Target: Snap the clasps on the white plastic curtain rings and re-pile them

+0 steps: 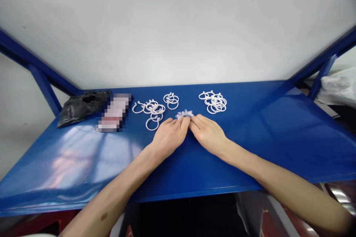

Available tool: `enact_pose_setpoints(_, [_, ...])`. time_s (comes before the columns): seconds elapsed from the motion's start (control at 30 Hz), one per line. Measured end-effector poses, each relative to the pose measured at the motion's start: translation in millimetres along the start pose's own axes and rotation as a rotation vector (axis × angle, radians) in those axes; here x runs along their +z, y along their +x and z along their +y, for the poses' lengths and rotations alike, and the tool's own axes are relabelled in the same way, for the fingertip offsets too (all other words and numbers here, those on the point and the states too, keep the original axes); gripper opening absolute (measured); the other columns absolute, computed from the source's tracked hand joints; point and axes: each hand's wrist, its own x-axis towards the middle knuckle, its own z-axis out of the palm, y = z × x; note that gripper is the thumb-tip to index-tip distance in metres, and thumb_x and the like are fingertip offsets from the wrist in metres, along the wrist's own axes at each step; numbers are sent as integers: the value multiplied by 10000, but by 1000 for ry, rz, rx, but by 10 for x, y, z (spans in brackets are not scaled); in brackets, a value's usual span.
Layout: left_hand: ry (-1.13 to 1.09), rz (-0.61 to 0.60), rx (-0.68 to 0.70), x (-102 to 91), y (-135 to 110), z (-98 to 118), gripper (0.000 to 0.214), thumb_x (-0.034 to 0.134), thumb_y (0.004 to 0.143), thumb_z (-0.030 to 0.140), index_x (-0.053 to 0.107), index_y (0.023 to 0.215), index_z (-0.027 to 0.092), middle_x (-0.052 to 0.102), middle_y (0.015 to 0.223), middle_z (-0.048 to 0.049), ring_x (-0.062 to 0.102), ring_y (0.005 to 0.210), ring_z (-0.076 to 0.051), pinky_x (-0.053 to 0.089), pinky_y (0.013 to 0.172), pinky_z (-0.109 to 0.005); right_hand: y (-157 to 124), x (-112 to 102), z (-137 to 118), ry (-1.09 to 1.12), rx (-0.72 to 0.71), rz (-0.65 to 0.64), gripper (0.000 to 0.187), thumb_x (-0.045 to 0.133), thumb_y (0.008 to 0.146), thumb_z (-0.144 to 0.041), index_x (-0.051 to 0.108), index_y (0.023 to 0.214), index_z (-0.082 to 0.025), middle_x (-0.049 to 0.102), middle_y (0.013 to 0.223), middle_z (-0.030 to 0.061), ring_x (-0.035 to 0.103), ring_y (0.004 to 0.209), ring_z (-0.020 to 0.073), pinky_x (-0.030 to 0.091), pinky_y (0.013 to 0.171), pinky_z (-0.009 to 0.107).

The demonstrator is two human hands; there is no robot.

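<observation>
Grip, both sides: left hand (169,137) & right hand (208,135) lie fingers-out, tips meeting on small white plastic piece (184,113) at centre of bench (278,137); pinched or only touched, can't tell, as tips hide most of it. Behind: left ring pile (151,110), middle ring pile (171,100), right ring pile (214,102). Pixelated pack (114,112) by black bag (80,106): label unreadable.

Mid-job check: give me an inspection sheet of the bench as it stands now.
Surface: blue table, glossy, light reflections at left.
Job's things: ring bunch at the fingertips; behind it lie left pile, middle pile and right pile of white rings.
Clutter: black bag and blurred packet, far left.
Grips: left hand and right hand meet, fingertips on the bunch; grip itself cannot be told.
Cables: nothing seen.
Surroundings: white wall, blue struts, white bag at right.
</observation>
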Motion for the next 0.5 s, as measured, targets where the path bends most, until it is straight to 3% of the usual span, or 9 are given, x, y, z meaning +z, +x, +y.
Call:
enact_pose_setpoints(0.1, [-59, -20, -50, 26, 3, -12, 220, 360, 1003, 127, 576, 1018, 166, 717, 805, -47, 658, 646, -187, 461, 621, -301, 5, 20, -4, -5, 41, -5, 273, 419, 1011, -97, 690, 986, -117, 686, 883, 104, 597, 802, 217, 512, 709, 343])
enact_pose_setpoints(0.17, [-129, -16, -74, 44, -1, -61, 216, 374, 1009, 151, 580, 1065, 184, 728, 870, -49, 682, 756, -196, 497, 665, -298, 8, 39, 30, 9, 12, 3, 277, 419, 1016, -109, 692, 1060, -114, 719, 999, 115, 633, 859, 220, 552, 748, 346])
enact_pose_setpoints(0.27, [-235, 94, -112, 64, -20, -223, 284, 374, 1012, 145, 560, 1215, 215, 728, 1076, -59, 669, 995, -189, 534, 792, -289, 9, 38, 130, 57, -41, 68, 336, 408, 1035, -150, 613, 1300, -141, 648, 1341, 118, 670, 1014, 212, 595, 827, 348])
enact_pose_setpoints(0.33, [-230, 196, -166, 67, -34, -383, 287, 366, 1016, 140, 596, 1178, 199, 733, 1054, -67, 655, 988, -192, 534, 849, -313, 3, 5, 236, 80, -5, 133, 366, 428, 1041, -198, 565, 1378, -159, 566, 1458, 120, 669, 1099, 210, 599, 883, 352])
enact_pose_setpoints(0.43, [-149, 236, -231, 81, -38, -631, 245, 439, 1010, 213, 681, 988, 191, 739, 967, -86, 613, 975, -248, 535, 863, -374, -27, -76, 477, 67, 158, 212, 330, 472, 1035, -261, 633, 1309, -172, 633, 1378, 113, 657, 1156, 225, 573, 968, 373])
enact_pose_setpoints(0.5, [-123, 268, -214, 117, -28, -753, 247, 461, 997, 210, 704, 1041, 195, 745, 1097, -82, 588, 1049, -262, 519, 940, -406, -65, -129, 677, 23, 298, 182, 305, 491, 1028, -291, 676, 1241, -173, 691, 1272, 111, 660, 1130, 252, 572, 938, 399])
